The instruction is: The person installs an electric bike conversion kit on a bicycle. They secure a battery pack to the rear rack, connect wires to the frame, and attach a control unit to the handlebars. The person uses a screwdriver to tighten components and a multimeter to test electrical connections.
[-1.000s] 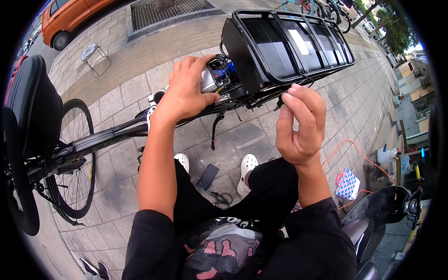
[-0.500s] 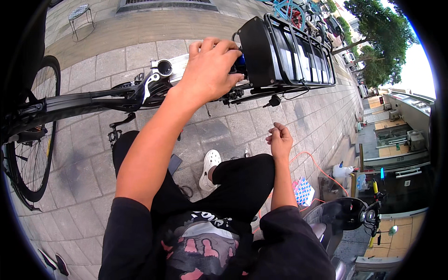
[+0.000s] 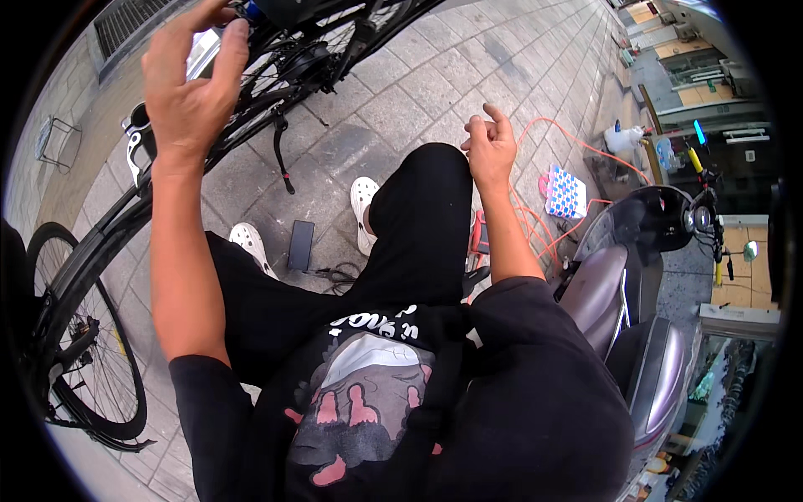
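Note:
At the upper left my left hand reaches into the bicycle frame, near a blue part. Its thumb and forefinger are bent around something, but the picture's edge cuts off the fingertips, so what they grip cannot be made out. The black bicycle slants across the left side. Its open seat tube and silver clamp lever show beside my wrist. My right hand hangs in the air beyond my knee, holding nothing visible, its forefinger out and the other fingers loosely bent.
A dark rectangular box and a black cable lie on the paving between my feet. To the right are an orange cable, a blue-checked carton and a parked scooter. A stool stands far left.
The view has swung so the bicycle sits further up and left, its rear rack out of sight. My left hand stays at the bicycle; my right forefinger is straighter.

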Available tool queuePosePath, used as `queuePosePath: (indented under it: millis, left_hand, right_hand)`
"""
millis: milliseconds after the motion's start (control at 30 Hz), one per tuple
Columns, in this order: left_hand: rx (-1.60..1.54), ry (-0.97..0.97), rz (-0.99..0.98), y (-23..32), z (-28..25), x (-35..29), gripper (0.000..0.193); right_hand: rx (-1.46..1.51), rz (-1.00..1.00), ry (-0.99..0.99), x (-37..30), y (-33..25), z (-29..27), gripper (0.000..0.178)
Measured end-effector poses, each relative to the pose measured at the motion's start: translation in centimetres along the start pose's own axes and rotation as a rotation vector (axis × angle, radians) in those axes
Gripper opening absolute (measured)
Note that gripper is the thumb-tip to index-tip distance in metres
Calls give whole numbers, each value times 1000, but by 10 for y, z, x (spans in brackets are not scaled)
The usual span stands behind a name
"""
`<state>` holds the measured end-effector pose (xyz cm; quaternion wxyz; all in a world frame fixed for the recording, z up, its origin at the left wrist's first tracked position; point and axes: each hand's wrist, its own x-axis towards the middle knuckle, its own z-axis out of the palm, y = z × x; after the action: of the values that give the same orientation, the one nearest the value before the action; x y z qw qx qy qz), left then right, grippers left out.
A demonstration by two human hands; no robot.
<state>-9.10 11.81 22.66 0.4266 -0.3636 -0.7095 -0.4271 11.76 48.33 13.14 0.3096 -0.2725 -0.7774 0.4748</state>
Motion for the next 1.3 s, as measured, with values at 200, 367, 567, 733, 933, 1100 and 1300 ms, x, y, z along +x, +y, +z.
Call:
queuePosePath:
  millis: [200,367,567,733,933,1100,1300]
  left_hand:
    - [-472,-201,-143,67,19,-31,28]
    - [-401,-547,-271,69,34,-82,28]
    - [-266,-752,-547,41,35,-123,30]
    - [-167,-1040,-721,33,28,-137,31]
    - [-87,-1381,-743,38,40,-146,31]
    - [-17,-1510,-822,47,47,-150,29]
    - [-21,-1537,-877,28,46,-167,28]
  right_hand:
    - [-487,109,-70,-98,95,-93,39]
    - [-595,461,-138,-101,149,-131,40]
    - [-468,346,248,-96,261,-151,35]
    - [-335,569,180,-88,284,-152,37]
    - [-201,654,203,-76,288,-122,40]
    - [-54,520,223,-83,278,-94,36]
    - [34,465,342,-103,301,-93,26]
